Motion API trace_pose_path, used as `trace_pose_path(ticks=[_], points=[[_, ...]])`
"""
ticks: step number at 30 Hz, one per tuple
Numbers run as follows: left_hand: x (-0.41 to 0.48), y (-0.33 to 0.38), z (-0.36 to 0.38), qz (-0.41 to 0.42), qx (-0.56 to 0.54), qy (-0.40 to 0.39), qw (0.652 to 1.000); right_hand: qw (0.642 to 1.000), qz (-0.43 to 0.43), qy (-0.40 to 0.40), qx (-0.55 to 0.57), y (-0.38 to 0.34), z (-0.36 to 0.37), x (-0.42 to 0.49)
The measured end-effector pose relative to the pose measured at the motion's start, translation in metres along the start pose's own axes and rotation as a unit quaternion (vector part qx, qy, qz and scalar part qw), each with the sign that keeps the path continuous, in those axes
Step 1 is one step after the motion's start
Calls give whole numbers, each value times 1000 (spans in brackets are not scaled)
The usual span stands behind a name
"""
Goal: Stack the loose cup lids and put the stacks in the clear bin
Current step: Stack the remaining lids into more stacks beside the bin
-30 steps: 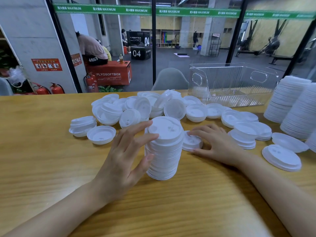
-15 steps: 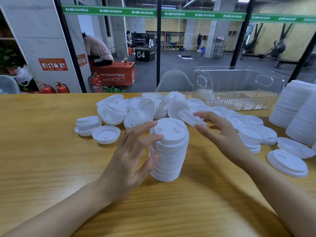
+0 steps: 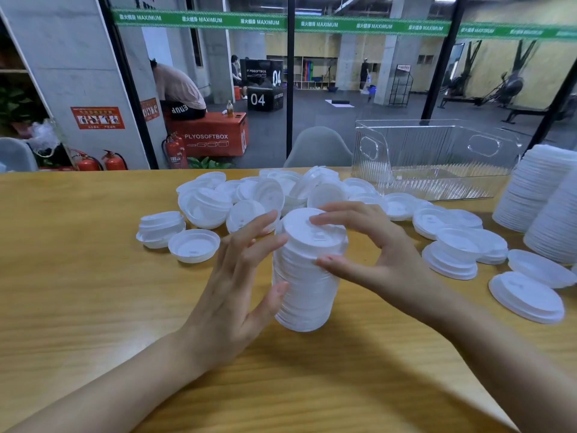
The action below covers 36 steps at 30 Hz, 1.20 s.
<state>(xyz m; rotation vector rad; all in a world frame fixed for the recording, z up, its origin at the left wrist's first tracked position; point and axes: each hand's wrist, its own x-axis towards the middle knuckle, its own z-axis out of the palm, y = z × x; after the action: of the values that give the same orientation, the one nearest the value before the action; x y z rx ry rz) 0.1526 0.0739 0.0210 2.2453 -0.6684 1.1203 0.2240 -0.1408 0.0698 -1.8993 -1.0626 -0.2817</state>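
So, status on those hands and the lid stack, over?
Left hand open against lid stack, steadying. Right hand pinches its top. Clear bin looks empty; loose lids lie between.

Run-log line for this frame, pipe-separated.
phase: stacking | left hand: steadies lid stack | right hand: pinches top lid onto stack | loose lids: piled behind | clear bin: no stacks inside

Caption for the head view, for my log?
Left hand touches a tall stack of white plastic cup lids while right hand pinches its top, on a wooden table.
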Motion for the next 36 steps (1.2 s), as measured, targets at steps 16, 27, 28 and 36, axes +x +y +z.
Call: trace_pose_path(ticks=[16, 27, 28, 36], points=[[-1, 0, -1, -4, 15, -29, 999, 999, 23, 21, 35, 25, -18, 5], [-1, 1, -1, -3, 11, -36, 999, 886, 225, -135, -382, 123, -31, 22], [-1, 1, -1, -2, 11, -37, 999, 882, 221, -135, -395, 125, -28, 25], [0, -2, 0, 2, 12, -37, 999, 860, 207, -120, -451, 141, -21, 38]])
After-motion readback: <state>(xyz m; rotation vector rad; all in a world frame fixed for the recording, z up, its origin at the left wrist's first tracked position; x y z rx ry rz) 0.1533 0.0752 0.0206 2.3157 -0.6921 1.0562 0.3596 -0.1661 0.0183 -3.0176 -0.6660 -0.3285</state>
